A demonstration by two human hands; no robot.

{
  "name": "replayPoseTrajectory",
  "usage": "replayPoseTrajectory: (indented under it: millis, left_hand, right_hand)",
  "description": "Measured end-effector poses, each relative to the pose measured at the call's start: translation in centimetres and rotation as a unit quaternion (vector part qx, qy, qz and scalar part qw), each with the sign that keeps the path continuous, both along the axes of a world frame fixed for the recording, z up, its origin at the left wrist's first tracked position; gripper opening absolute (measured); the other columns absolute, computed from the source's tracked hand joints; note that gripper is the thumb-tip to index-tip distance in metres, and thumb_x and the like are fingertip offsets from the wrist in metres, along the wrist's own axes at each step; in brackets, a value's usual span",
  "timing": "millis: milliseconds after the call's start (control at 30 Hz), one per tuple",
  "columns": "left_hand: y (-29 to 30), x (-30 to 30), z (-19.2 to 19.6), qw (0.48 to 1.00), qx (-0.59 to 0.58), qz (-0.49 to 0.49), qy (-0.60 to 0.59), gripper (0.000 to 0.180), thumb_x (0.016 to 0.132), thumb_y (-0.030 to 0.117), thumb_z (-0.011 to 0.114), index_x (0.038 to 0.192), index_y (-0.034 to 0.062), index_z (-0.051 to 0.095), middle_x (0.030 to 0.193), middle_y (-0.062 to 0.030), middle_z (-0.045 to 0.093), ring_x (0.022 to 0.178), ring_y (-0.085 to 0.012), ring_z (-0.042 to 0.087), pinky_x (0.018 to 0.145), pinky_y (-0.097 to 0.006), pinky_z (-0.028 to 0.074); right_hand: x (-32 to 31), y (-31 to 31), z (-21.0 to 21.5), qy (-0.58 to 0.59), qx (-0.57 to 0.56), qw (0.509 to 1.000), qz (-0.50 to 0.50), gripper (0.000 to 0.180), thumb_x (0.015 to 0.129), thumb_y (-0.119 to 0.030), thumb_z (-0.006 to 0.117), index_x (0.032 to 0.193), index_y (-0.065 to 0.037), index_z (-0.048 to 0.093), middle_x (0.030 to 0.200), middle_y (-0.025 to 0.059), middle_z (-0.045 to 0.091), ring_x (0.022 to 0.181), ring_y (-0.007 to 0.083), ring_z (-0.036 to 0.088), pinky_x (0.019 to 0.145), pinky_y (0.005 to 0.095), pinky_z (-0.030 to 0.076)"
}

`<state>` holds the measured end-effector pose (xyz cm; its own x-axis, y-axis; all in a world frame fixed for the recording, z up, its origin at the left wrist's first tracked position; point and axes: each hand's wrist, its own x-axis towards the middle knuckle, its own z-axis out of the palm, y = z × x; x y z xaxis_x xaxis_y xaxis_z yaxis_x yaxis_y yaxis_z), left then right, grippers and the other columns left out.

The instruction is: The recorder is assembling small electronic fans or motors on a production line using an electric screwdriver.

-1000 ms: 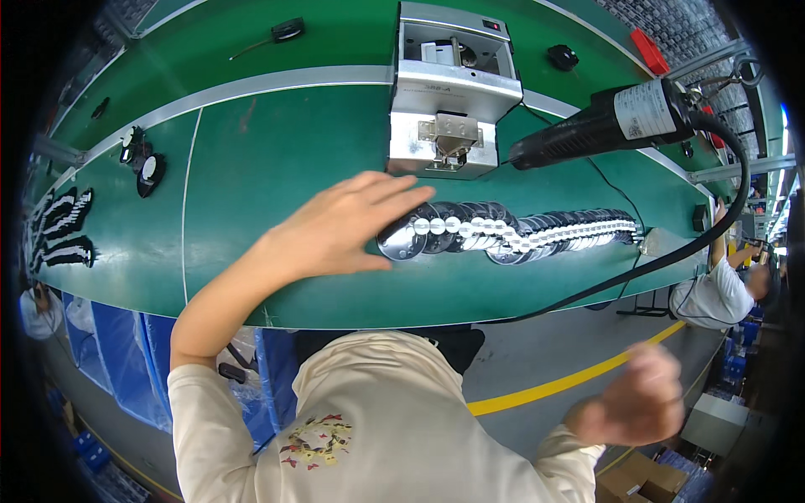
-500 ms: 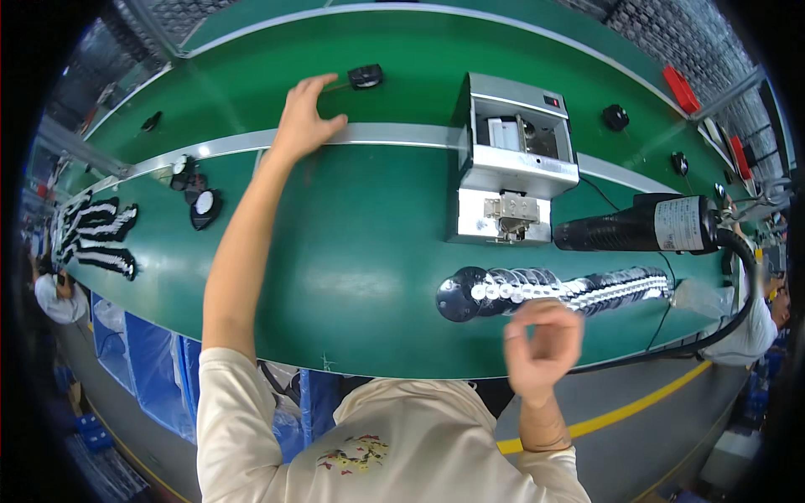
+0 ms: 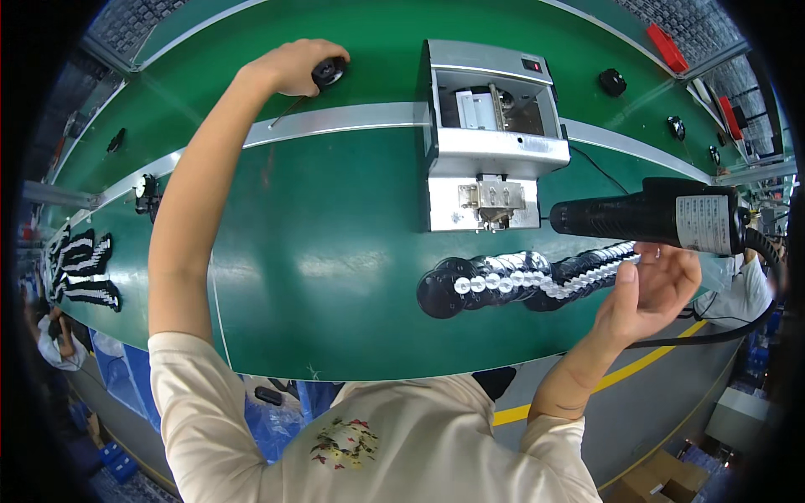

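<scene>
On the far green surface, my left hand (image 3: 283, 69) is closed round a small black round part (image 3: 332, 72). A thin lead trails from that part toward the metal strip. My right hand (image 3: 650, 295) is open at the right end of a long overlapping row of black discs (image 3: 438, 293) with white centres. Its palm faces up, with thumb and fingers apart; whether the fingertips touch the discs, I cannot tell. Just above this hand hangs a black electric screwdriver (image 3: 612, 220), lying nearly level, its tip toward a silver screw feeder (image 3: 503, 149).
Black-and-white stacked strips (image 3: 88, 268) lie at the far left, near a black assembly (image 3: 147, 197). Several black parts, one a round part (image 3: 612, 81), sit along the far surface. A metal strip (image 3: 352, 117) divides the surfaces. The screwdriver's thick cable (image 3: 713, 339) loops at right.
My left hand has reached the black part and closed round it. My right hand has moved right along the disc row and opened. The view has shifted slightly.
</scene>
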<state>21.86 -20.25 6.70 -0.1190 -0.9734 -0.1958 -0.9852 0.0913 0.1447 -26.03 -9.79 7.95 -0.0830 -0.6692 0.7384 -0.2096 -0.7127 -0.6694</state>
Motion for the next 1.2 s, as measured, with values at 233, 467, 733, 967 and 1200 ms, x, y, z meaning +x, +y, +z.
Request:
replayPoseTrajectory:
  millis: [233, 467, 733, 967, 1200]
  left_hand:
    - [10.8, -1.2, 3.8, 0.967, -0.208, -0.002, 0.148, 0.06, 0.06, 0.009, 0.079, 0.117, -0.002, 0.063, 0.125, -0.0175, 0.06, 0.114, -0.0338, 0.061, 0.101, -0.039, 0.048]
    - [21.8, -10.8, 3.4, 0.969, -0.091, -0.036, 0.227, 0.074, 0.058, 0.012, 0.088, 0.127, 0.0017, 0.063, 0.114, -0.0138, 0.059, 0.101, -0.0279, 0.063, 0.09, -0.036, 0.054]
    - [23.6, -16.1, -2.4, 0.93, -0.141, -0.048, 0.337, 0.05, 0.064, 0.017, 0.089, 0.107, 0.0039, 0.067, 0.116, -0.0139, 0.064, 0.099, -0.0321, 0.067, 0.083, -0.039, 0.057]
    - [23.3, -17.5, -4.4, 0.922, -0.203, -0.128, 0.303, 0.035, 0.066, 0.019, 0.088, 0.091, 0.0051, 0.068, 0.121, -0.0149, 0.061, 0.103, -0.0329, 0.066, 0.079, -0.04, 0.058]
    - [23.2, -17.8, -3.6, 0.926, -0.184, -0.124, 0.305, 0.027, 0.068, 0.007, 0.077, 0.095, 0.0066, 0.072, 0.121, -0.0129, 0.059, 0.104, -0.0339, 0.065, 0.078, -0.041, 0.058]
  right_hand:
    - [2.7, 5.0, 3.4, 0.428, 0.056, 0.876, 0.216, 0.036, 0.062, -0.019, 0.086, 0.093, -0.01, 0.07, 0.097, 0.0026, 0.066, 0.095, 0.0247, 0.064, 0.082, 0.0409, 0.044]
    - [6.8, 3.1, 1.6, 0.598, 0.079, 0.761, 0.239, 0.08, 0.061, -0.021, 0.086, 0.132, -0.002, 0.054, 0.127, 0.0074, 0.058, 0.12, 0.0222, 0.049, 0.097, 0.0401, 0.036]
    - [7.2, 2.4, -0.4, 0.586, 0.103, 0.76, 0.262, 0.081, 0.059, -0.021, 0.087, 0.132, -0.003, 0.055, 0.119, 0.0054, 0.063, 0.113, 0.0204, 0.055, 0.095, 0.0405, 0.035]
    - [7.1, 2.3, -0.6, 0.607, 0.13, 0.739, 0.263, 0.079, 0.06, -0.022, 0.086, 0.132, -0.005, 0.056, 0.12, 0.0059, 0.065, 0.116, 0.0211, 0.056, 0.097, 0.0427, 0.033]
    - [5.9, 2.1, 0.6, 0.51, 0.123, 0.81, 0.263, 0.078, 0.057, -0.028, 0.088, 0.126, -0.004, 0.061, 0.117, 0.0071, 0.067, 0.111, 0.0234, 0.059, 0.096, 0.0408, 0.036]
